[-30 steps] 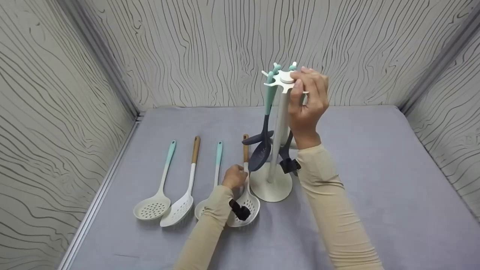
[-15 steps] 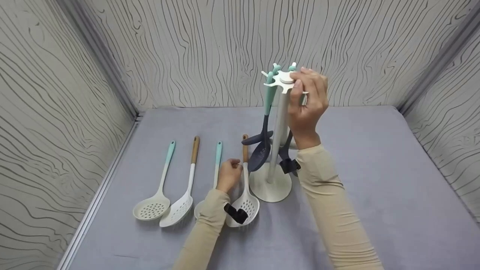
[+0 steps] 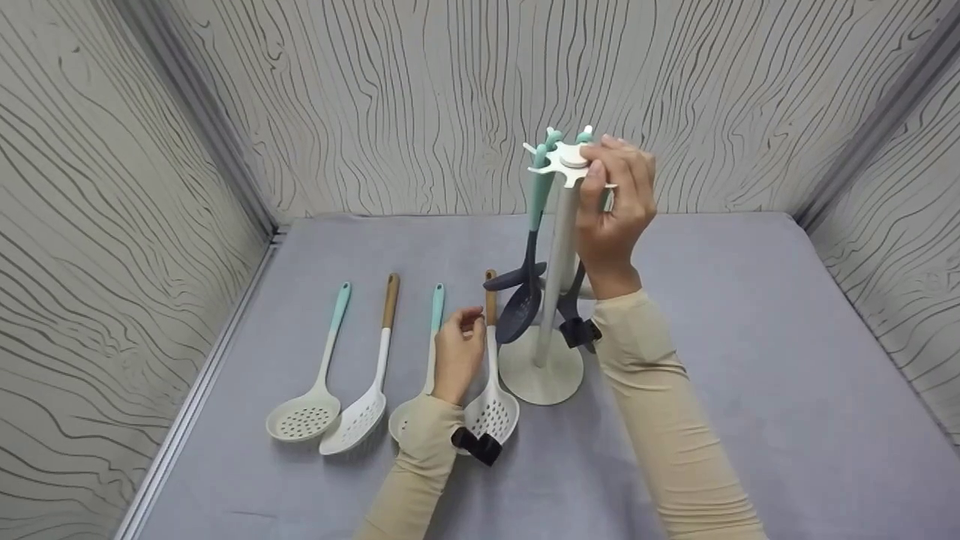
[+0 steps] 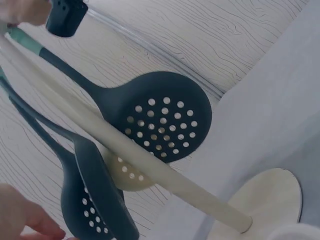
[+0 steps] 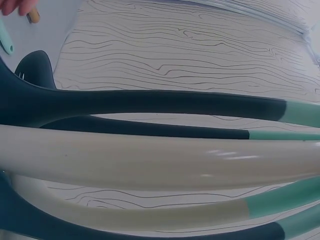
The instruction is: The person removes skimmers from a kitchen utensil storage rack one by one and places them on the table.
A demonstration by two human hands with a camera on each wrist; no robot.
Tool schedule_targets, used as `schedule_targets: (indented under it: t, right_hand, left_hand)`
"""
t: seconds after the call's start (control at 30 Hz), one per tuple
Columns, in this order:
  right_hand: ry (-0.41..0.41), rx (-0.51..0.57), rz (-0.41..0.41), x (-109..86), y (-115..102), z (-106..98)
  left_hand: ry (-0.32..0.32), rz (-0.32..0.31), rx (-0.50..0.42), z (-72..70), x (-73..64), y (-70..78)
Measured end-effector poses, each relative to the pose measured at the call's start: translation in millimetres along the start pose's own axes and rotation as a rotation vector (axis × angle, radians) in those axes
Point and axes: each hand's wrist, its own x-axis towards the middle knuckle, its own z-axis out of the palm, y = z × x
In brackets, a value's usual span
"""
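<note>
Right hand (image 3: 621, 191): fingers and thumb clamped on the rack's white hooked top (image 3: 568, 166).
Left hand (image 3: 459, 354): fingers loosely bent, holding nothing visible, just beside the brown-handled skimmer (image 3: 501, 412).
Rack (image 3: 559, 247): upright on the bench (image 3: 720, 337), its smooth, glossy pale pole rising from a flat round base (image 3: 555, 381).
Hanging spoons (image 3: 521, 311): dark, matt, rounded, some pierced, with mint handles; in the head view one overlaps the brown handle's tip.
Row on bench: mint-handled skimmer (image 3: 304, 418), white turner (image 3: 356, 424), second mint-handled utensil (image 3: 436, 307) partly hidden by the left sleeve (image 3: 427, 442).
Surroundings: wrinkled grey cloth, wavy-grained panels (image 3: 420, 82).
</note>
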Motion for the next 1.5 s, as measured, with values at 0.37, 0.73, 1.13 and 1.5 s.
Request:
schedule_targets:
  t: [0.37,0.73,1.13,1.5]
  right_hand:
    - [-0.001,0.004,-0.005,0.0,0.5,0.3]
    - [-0.001,0.002,0.000,0.6,-0.3,-0.3]
    - [-0.001,-0.003,-0.010,-0.2,1.1,-1.6]
    - [-0.007,-0.011,-0.024,0.8,1.5,-1.5]
  left_hand:
    - [0.054,0.200,-0.054,-11.0,-12.5,35.5]
    - [0.116,0.414,-0.024,-17.8,-13.5,70.0]
    - [0.110,0.570,-0.048,-16.4,-10.0,102.8]
    - [0.213,0.797,-0.053,-13.7,-1.9,128.9]
